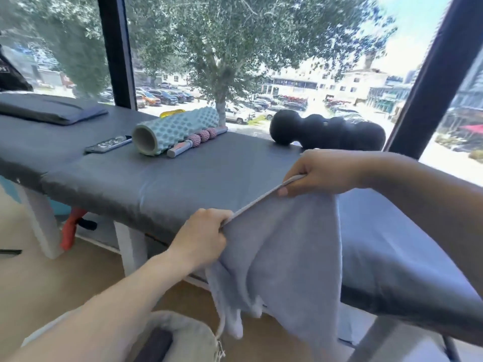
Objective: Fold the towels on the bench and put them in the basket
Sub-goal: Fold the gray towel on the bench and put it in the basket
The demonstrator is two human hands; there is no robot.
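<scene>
One pale blue towel [285,259] hangs in the air in front of the near edge of the grey padded bench [162,176], its top hem pulled taut between two hands and its lower part drooping in loose folds. The left hand [201,237] pinches the hem's lower end with curled fingers just off the bench's front edge; the right hand [321,173] grips the upper end above the bench top, thumb under the hem. Below the bench's near edge, at the bottom of the view, sits one light fabric basket [183,335], only partly visible. On the bench lie one ridged teal foam roller [172,130], one stick roller with three pink spiked balls [196,139] touching it, one phone [108,144] beside the roller's open end, and one folded grey pad [49,109] far left. One black lobed roller [326,130] rests at the bench's far edge by the window [235,48].
</scene>
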